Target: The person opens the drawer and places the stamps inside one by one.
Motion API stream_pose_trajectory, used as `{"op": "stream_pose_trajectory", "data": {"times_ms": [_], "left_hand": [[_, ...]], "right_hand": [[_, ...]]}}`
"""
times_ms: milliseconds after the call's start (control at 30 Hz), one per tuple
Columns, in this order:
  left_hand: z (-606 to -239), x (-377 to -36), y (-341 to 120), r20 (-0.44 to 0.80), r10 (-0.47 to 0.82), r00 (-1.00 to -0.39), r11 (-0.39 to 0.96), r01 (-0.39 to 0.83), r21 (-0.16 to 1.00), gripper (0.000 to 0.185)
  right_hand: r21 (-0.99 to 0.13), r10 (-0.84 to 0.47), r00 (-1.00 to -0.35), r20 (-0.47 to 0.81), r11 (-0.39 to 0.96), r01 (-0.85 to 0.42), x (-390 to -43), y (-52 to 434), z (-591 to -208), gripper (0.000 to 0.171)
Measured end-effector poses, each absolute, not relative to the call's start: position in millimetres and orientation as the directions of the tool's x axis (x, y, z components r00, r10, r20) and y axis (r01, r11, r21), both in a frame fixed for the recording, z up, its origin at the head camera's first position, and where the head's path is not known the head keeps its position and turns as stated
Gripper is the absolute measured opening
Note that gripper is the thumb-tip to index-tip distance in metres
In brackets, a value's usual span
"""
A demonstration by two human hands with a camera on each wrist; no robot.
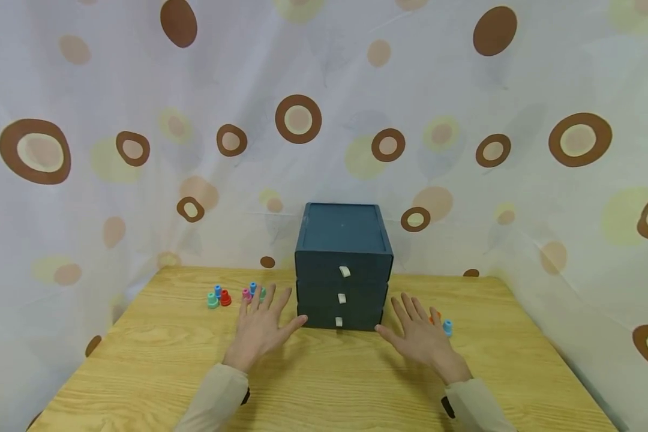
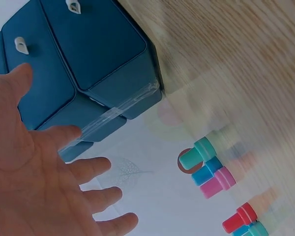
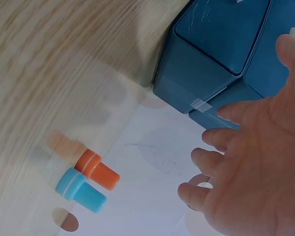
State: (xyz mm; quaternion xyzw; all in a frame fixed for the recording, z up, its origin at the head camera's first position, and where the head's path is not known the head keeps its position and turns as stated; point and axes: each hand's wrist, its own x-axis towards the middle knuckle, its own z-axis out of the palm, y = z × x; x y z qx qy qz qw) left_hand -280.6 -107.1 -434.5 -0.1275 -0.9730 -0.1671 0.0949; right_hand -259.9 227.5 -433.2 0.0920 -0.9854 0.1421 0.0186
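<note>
A dark blue three-drawer box (image 1: 343, 267) with small white pull tabs stands at the table's middle back, all drawers closed. My left hand (image 1: 263, 327) lies flat and open on the wood just left of the bottom drawer, thumb near its corner. On the other side my right hand (image 1: 418, 336) rests the same way, fingers spread. Both hold nothing. Several small coloured pegs (image 1: 219, 297) stand left of the box; in the left wrist view a teal peg (image 2: 196, 152) and a pink peg (image 2: 217, 182) show. An orange peg (image 3: 98, 171) and a light blue peg (image 3: 81, 189) stand beside my right fingers.
The wooden table (image 1: 324, 384) is backed and flanked by a white cloth (image 1: 140, 90) with brown and yellow dots. The table's front part holds only my beige sleeves (image 1: 216, 402).
</note>
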Motion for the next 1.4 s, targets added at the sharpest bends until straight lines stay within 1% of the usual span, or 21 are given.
{"op": "stream_pose_trajectory", "data": {"times_ms": [233,300,400,467,667,767,867,967,1133,1233,1400], "left_hand": [[-432.4,-281.2,-104.4,0.233,0.207,-0.950,0.907,0.275,0.319,0.077],[-431.8,-282.3,-104.3,0.236,0.198,-0.951,0.901,0.271,0.339,0.078],[-431.4,-284.5,-103.9,0.244,0.173,-0.954,0.882,0.260,0.392,0.078],[-430.5,-285.1,-103.5,0.259,0.154,-0.953,0.854,0.260,0.451,0.077],[-428.5,-286.6,-99.2,0.281,0.083,-0.956,0.712,0.254,0.655,0.067],[-427.6,-286.5,-95.7,0.311,0.047,-0.949,0.653,0.264,0.710,0.059],[-426.8,-288.1,-91.0,0.345,0.023,-0.938,0.609,0.287,0.739,0.046],[-426.4,-291.8,-86.0,0.365,0.005,-0.931,0.564,0.304,0.768,0.033],[-427.0,-297.7,-78.2,0.395,-0.011,-0.919,0.476,0.342,0.810,0.028],[-427.1,-298.0,-73.2,0.409,-0.003,-0.912,0.438,0.367,0.821,0.025],[-428.3,-297.6,-63.4,0.409,0.057,-0.911,0.403,0.395,0.826,0.021]], "right_hand": [[-0.276,-0.182,-0.981,0.073,0.941,-0.195,-259.8,229.0,-435.9,0.090],[-0.285,-0.183,-0.980,0.078,0.938,-0.198,-260.4,228.9,-436.0,0.088],[-0.330,-0.193,-0.976,0.098,0.919,-0.214,-262.8,228.3,-435.4,0.085],[-0.393,-0.198,-0.974,0.108,0.892,-0.225,-264.0,227.5,-434.5,0.084],[-0.609,-0.172,-0.977,0.126,0.764,-0.213,-269.1,226.3,-433.9,0.080],[-0.679,-0.153,-0.977,0.148,0.702,-0.213,-270.9,226.0,-434.2,0.076],[-0.747,-0.135,-0.978,0.162,0.630,-0.211,-272.9,226.2,-434.2,0.071],[-0.814,-0.103,-0.983,0.149,0.551,-0.181,-275.4,225.9,-434.6,0.071],[-0.932,-0.084,-0.991,0.106,0.339,-0.129,-278.8,221.7,-431.9,0.072],[-0.966,-0.084,-0.991,0.100,0.230,-0.117,-282.7,217.9,-430.1,0.071],[-0.982,-0.080,-0.992,0.102,0.148,-0.113,-289.5,216.7,-425.4,0.071]]}}
